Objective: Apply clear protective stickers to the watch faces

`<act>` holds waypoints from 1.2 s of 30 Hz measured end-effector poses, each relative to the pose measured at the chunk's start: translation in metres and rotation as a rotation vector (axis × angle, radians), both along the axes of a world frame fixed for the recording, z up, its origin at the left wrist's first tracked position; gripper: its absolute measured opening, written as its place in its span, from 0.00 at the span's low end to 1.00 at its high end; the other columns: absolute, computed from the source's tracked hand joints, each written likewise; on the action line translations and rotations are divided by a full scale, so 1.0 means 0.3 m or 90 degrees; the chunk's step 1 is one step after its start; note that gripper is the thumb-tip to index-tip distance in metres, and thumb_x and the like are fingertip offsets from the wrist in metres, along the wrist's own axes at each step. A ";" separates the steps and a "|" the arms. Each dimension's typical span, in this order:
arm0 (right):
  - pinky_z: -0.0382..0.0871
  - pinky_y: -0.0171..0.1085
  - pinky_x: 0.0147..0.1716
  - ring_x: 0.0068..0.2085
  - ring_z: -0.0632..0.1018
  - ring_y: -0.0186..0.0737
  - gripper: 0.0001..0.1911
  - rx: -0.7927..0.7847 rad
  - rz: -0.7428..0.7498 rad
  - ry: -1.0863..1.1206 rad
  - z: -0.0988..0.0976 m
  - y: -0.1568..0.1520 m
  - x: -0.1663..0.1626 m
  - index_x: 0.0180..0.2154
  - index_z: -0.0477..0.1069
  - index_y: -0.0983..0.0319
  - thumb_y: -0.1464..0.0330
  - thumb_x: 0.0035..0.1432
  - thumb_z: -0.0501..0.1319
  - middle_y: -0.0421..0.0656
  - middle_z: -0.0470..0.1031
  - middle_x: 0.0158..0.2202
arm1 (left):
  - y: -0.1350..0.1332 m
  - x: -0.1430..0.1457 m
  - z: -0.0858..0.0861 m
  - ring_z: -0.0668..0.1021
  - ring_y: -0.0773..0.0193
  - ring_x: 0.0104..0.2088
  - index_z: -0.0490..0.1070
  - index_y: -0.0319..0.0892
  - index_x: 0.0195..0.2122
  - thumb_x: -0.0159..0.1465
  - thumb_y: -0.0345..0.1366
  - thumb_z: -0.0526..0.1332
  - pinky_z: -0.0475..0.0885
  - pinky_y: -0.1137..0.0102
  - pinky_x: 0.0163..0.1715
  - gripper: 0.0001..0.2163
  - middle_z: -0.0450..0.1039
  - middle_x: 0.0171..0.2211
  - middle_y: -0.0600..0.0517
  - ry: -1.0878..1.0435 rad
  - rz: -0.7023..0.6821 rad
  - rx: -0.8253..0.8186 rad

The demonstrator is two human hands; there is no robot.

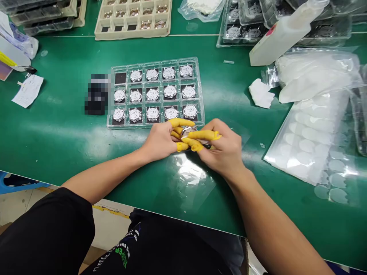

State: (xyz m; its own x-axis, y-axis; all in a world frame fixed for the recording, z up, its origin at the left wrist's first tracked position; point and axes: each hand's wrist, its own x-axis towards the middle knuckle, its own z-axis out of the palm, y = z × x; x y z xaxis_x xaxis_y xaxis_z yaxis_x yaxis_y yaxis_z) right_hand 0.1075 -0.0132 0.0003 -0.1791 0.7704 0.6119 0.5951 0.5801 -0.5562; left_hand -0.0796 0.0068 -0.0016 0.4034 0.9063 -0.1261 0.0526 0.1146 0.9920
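My left hand point(160, 139) and my right hand point(222, 147) meet over the green table, fingertips in yellow finger cots. Together they pinch a small round metal watch case point(187, 131), mostly hidden by the fingers. My right hand also seems to hold a thin dark tool, barely showing. Just beyond the hands lies a clear plastic tray point(111, 123) with several watch cases in its cells; its top-left cell is empty.
A clear film sheet point(189, 179) lies below the hands. Sheets of round clear stickers point(312, 141) lie at right, with plastic bags, a white bottle point(283, 32) and a crumpled tissue point(260, 93). A beige parts tray point(134, 21) and stacked trays stand at the back. A blurred dark object point(97, 94) sits left.
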 end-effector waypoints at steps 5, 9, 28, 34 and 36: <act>0.71 0.53 0.47 0.48 0.77 0.53 0.12 -0.052 -0.233 -0.074 0.016 0.013 0.107 0.47 0.79 0.58 0.59 0.67 0.65 0.52 0.76 0.45 | -0.007 -0.004 -0.004 0.84 0.67 0.35 0.80 0.42 0.55 0.54 0.30 0.75 0.84 0.72 0.41 0.25 0.84 0.36 0.53 0.020 -0.008 0.134; 0.65 0.65 0.58 0.57 0.76 0.61 0.21 -0.177 -0.139 -0.085 0.043 -0.007 0.182 0.55 0.77 0.55 0.56 0.63 0.66 0.51 0.79 0.53 | -0.015 -0.013 -0.022 0.87 0.64 0.43 0.81 0.43 0.54 0.61 0.31 0.72 0.85 0.69 0.48 0.19 0.86 0.47 0.50 0.045 -0.025 0.381; 0.75 0.51 0.49 0.43 0.83 0.48 0.05 -0.303 -0.066 -0.033 0.070 -0.026 0.193 0.39 0.80 0.56 0.66 0.59 0.67 0.44 0.85 0.41 | -0.001 -0.020 -0.021 0.87 0.62 0.46 0.81 0.42 0.54 0.61 0.34 0.73 0.85 0.67 0.51 0.18 0.86 0.49 0.48 0.041 -0.019 0.443; 0.68 0.50 0.45 0.39 0.81 0.46 0.04 -0.087 -0.022 -0.142 0.052 -0.025 0.181 0.38 0.78 0.57 0.70 0.64 0.64 0.43 0.84 0.38 | -0.002 -0.015 -0.009 0.87 0.64 0.40 0.81 0.43 0.54 0.56 0.35 0.77 0.85 0.69 0.47 0.24 0.86 0.44 0.49 0.006 -0.010 0.257; 0.65 0.52 0.47 0.43 0.80 0.49 0.07 -0.037 -0.010 -0.187 0.079 -0.031 0.177 0.38 0.77 0.57 0.73 0.64 0.61 0.43 0.85 0.41 | 0.003 -0.011 -0.007 0.86 0.65 0.38 0.79 0.41 0.56 0.53 0.36 0.79 0.85 0.70 0.44 0.28 0.86 0.41 0.49 -0.015 0.003 0.126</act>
State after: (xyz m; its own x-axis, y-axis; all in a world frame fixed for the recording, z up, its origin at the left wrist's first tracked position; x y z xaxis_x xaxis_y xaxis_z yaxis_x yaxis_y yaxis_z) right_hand 0.1605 -0.0225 0.0240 -0.3294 0.8070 0.4902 0.7439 0.5415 -0.3916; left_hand -0.0829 0.0078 -0.0036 0.4003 0.9142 0.0634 0.0295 -0.0820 0.9962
